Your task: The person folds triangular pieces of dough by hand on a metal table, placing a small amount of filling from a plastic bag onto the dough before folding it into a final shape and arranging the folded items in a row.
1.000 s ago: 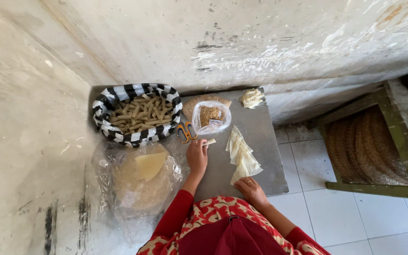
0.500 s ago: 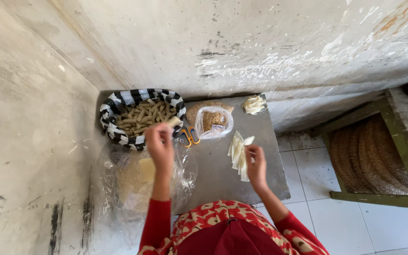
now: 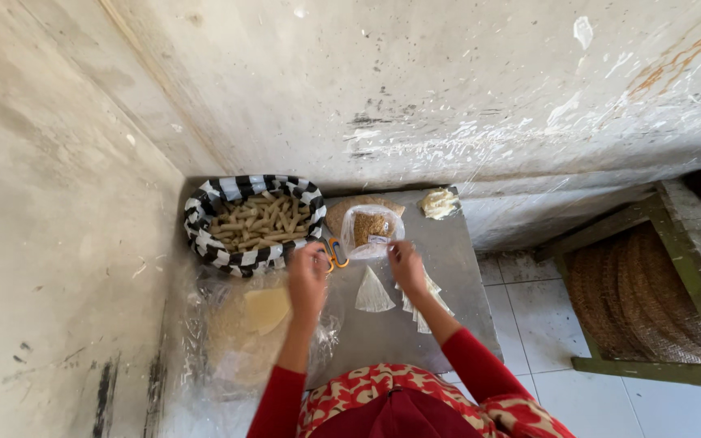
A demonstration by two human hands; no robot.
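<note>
A: What lies on the grey, smooth worktop (image 3: 456,276)?

B: A thin, pale triangular wrapper (image 3: 373,292) lies flat near its middle. A fanned stack of the same wrappers (image 3: 427,304) sits just to its right. A clear plastic bag of brown crumbly filling (image 3: 372,229) stands behind, touching orange-handled scissors (image 3: 335,253). A black-and-white striped basket (image 3: 247,221) holds short, pale rolled sticks. Crinkled clear plastic (image 3: 237,341) covers yellowish sheets at the left.

A: What differs from half a second ago?

B: The left hand (image 3: 308,274), then raised over the basket, has come down to the worktop's near-left edge. The right hand (image 3: 406,261), then on the stack, now sits beside the bag. The single wrapper now lies apart from the stack.

A: And the hands' pose?

B: Both point away from the body, fingers curled downward, with the wrapper between them. The right touches the stack's top edge. Whether either grips anything cannot be told.
</note>
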